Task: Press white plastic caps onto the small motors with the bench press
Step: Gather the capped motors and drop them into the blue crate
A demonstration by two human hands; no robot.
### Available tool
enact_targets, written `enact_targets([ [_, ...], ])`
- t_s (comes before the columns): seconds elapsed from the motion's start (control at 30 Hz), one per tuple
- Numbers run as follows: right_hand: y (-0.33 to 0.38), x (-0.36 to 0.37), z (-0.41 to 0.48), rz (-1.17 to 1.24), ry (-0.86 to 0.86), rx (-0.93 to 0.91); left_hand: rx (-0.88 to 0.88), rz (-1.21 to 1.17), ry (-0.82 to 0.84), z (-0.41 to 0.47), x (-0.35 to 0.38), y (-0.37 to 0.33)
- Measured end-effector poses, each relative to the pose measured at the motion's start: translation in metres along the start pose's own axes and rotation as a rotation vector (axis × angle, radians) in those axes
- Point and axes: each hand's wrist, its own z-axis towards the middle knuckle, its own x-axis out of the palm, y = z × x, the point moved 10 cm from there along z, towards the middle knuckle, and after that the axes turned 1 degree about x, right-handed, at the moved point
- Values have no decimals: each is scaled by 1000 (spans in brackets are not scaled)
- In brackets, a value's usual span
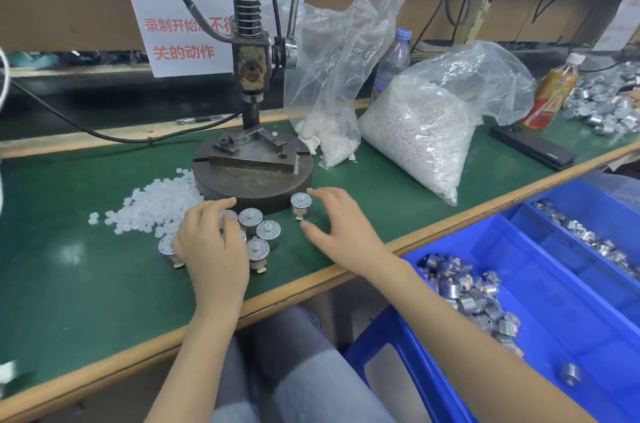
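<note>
The bench press (pixel 250 76) stands on a round metal base (pixel 252 180) at the middle of the green table. Several small silver motors (pixel 258 247) stand upright in a cluster in front of the base. My left hand (pixel 211 242) lies over the left part of this cluster with fingers stretched out, hiding some motors. One motor (pixel 300 205) stands apart to the right. My right hand (pixel 337 225) hovers spread beside it, index finger and thumb on either side, not touching. Loose white plastic caps (pixel 159 206) are heaped left of the base.
Two clear bags of white caps (pixel 419 142) (pixel 329 131) stand right of the press, with two bottles (pixel 391 65) (pixel 550 90) behind. Blue bins (pixel 540 284) of motors sit at my right. A black flat case (pixel 533 147) lies near the table's right edge.
</note>
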Motion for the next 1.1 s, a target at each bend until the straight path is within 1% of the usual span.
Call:
enact_targets([
  [0.07, 2, 18, 12, -6, 47, 49, -88, -53, -64, 0, -9, 8],
  [0.17, 0, 27, 21, 10, 34, 118, -89, -76, -85, 0, -11, 9],
  [0.23, 8, 31, 22, 7, 53, 72, -97, -125, -43, 1, -5, 10],
  [0.3, 19, 38, 19, 78, 105, 10, -115, -131, -11, 2, 1, 14],
  [0.37, 30, 48, 13, 142, 157, -38, -111, -130, -1, 3, 3, 16],
  [0.47, 41, 59, 4, 124, 191, -103, -104, -138, -7, 3, 3, 15],
  [0.67, 60, 56, 1, -30, 94, -217, -71, -153, -7, 4, 2, 10],
  [0.87, 58, 58, 3, -115, 20, -111, -81, -85, 23, 3, 3, 11],
  [1.0, 50, 51, 9, -211, -92, -11, -95, -59, 27, 3, 4, 11],
  [1.1, 47, 50, 14, -223, -108, -14, -84, -44, 27, 2, 4, 10],
])
